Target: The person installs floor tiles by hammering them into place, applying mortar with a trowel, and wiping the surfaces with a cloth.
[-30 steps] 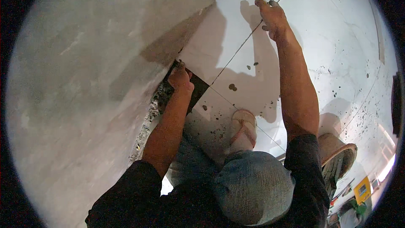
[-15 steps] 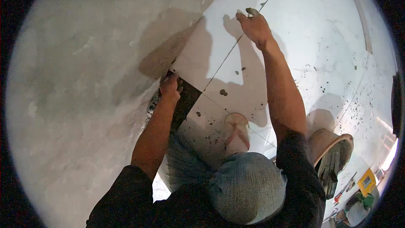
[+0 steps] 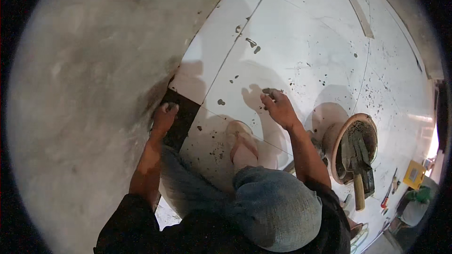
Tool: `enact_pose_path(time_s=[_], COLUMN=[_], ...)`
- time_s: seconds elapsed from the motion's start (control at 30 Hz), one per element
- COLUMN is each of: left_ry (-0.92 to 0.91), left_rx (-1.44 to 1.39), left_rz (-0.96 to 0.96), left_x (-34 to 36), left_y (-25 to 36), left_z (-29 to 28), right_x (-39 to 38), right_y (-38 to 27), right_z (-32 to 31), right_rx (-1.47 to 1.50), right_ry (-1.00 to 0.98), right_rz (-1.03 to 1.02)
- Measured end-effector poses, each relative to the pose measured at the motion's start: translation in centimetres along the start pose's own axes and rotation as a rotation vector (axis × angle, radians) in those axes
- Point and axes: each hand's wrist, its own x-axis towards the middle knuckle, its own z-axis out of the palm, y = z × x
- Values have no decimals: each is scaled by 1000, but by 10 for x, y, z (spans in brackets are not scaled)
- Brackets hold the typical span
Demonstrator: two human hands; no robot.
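My left hand is over the dark, untiled gap in the floor, beside the wall. Its fingers are curled in, and I cannot make out what, if anything, they hold. My right hand hovers above the white tiles with fingers bent but apart, holding nothing I can see; its fingertips look dark and dirty. Ahead of the gap, a narrow white tile runs along the wall's foot. Small dark mortar lumps are scattered on the tiles.
To the right stands a bucket with mortar and a wooden-handled trowel in it. Beyond it lie a red-handled tool and a yellow item. My sandalled foot rests between my arms. The plaster wall rises left.
My right hand has drawn back toward me from the tile joint farther ahead. My left hand stays at the gap, its fingers still curled. The view has shifted, showing more of the bucket.
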Motion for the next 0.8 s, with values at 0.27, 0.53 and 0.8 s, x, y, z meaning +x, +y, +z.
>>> enact_pose_path(time_s=[0.27,0.53,0.8], left_ry=[164,712,545], left_rx=[-88,186,-457], left_rz=[616,360,936], left_x=[-165,-347,-410], left_y=[45,-83,-217], left_z=[-126,-261,-295], right_x=[-25,-29,-52], right_y=[-5,-31,-44], right_z=[16,47,51], right_rx=[11,-220,-417], right_ry=[-128,-261,-257], right_rz=[90,-77,-137])
